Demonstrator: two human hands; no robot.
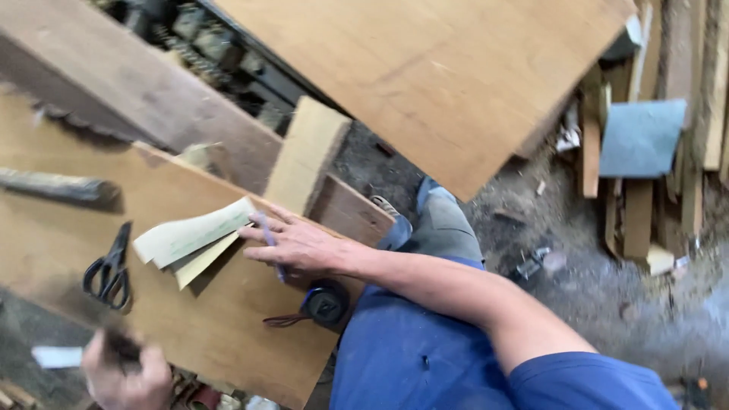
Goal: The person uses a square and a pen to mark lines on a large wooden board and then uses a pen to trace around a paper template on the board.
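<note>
1. Tabletop (228, 334): brown wood board, lower left of frame, tilted in view. No containers seen; things lie loose on it.
2. Folded sheets (194, 239), pale green/cream, w/ a tan sheet under them, sit center-left of the board, fanned toward the left.
3. Right hand (292, 244): comes in from lower right, forearm stretched across the frame. Palm down, fingers spread flat on the board, fingertips touching the right edge of the sheets. A thin bluish pen (269, 243) runs between the fingers; exact pinch can't be told.
4. Black scissors (110, 269) lie left of the sheets, handles toward the bottom, blades pointing up. Apart from both hands.
5. Round black tape measure (325, 302) w/ a reddish strap sits just below the right wrist, near the board's lower right edge.
6. Left hand (125, 376): bottom left of frame, blurred, curled round a small dark object; what it is can't be told. A pale flat scrap (57, 357) sits just left of it.
7. Dark rod-like tool (57, 186) lies at left edge of board.
8. Big plywood sheet (440, 76) fills upper center. Wood block (307, 152) stands at the board's top edge.
9. Person's blue-clad legs lower right; dirt floor (607, 296) w/ wood offcuts at right.
</note>
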